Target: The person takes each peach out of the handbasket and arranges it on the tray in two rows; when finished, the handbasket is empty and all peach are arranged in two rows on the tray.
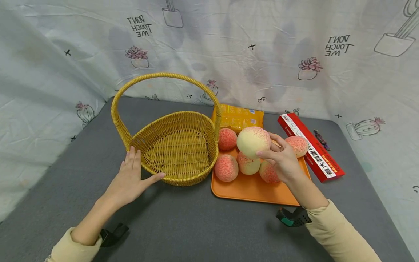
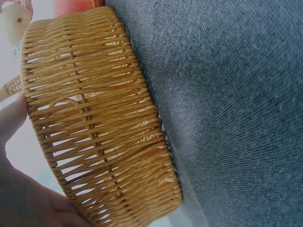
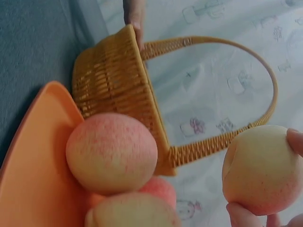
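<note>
An oval yellow wicker basket (image 1: 178, 181) with a tall arched handle stands on the grey table, its woven floor in view. My left hand (image 1: 131, 182) rests at the near left of its rim, fingers straight and thumb spread along the edge. In the right wrist view, my right hand (image 3: 296, 142) pinches a pale peach with a pink blush (image 3: 260, 170) between thumb and fingers. The head view shows this peach raised above an orange tray (image 1: 252, 191). Several more pink peaches (image 1: 226, 168) lie on the tray, partly covered by the right hand and held peach.
Behind the tray lies an orange-yellow packet (image 1: 240, 117). A long red and white box (image 1: 311, 147) lies slanted at the right, with a small dark wrapped item (image 1: 322, 139) beside it. A printed curtain (image 1: 229, 47) hangs along the back of the table.
</note>
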`<state>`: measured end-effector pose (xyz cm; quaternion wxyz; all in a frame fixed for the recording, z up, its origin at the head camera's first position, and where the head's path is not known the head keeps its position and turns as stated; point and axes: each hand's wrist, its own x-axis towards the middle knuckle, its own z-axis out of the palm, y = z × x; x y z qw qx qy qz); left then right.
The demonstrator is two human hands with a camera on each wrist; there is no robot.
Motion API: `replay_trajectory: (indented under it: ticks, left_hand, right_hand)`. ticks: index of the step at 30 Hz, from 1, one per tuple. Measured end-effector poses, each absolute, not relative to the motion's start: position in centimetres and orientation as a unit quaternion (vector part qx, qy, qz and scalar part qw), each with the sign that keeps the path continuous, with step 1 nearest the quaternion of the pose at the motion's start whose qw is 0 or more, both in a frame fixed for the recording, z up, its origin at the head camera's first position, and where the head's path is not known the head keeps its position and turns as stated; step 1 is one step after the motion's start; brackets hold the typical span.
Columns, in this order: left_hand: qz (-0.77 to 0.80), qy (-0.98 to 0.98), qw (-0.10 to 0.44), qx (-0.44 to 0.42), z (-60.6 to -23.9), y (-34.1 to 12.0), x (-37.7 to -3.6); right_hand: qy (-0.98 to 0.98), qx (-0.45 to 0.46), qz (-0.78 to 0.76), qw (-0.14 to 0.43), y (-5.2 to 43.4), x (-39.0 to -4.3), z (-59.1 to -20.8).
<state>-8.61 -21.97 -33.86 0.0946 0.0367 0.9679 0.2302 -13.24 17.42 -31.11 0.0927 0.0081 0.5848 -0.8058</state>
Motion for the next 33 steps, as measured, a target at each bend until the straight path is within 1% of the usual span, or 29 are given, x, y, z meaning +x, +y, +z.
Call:
replay_trajectory:
  ticks: [7, 16, 28, 33]
  left_hand:
    - [0.23, 0.968, 0.094, 0.038, -33.9, -22.0, -8.7]
    - [0.226, 0.969, 0.097, 0.037, -33.9, -21.9, -8.7]
    - [0.228, 0.968, 0.099, 0.036, -33.7, -21.9, -8.7]
    - [0.23, 0.968, 0.098, 0.037, -33.7, -22.0, -8.7]
  right_hand:
    - [0.619, 0.018, -0.781, 0.078, 18.9, -13.1, -31.8]
    - [0.625, 0.036, -0.773, 0.102, 20.9, -13.1, -32.5]
    - [0.623, 0.046, -0.775, 0.097, 22.2, -13.3, -32.9]
    - [0.639, 0.058, -0.763, 0.072, 22.4, -13.2, -33.2]
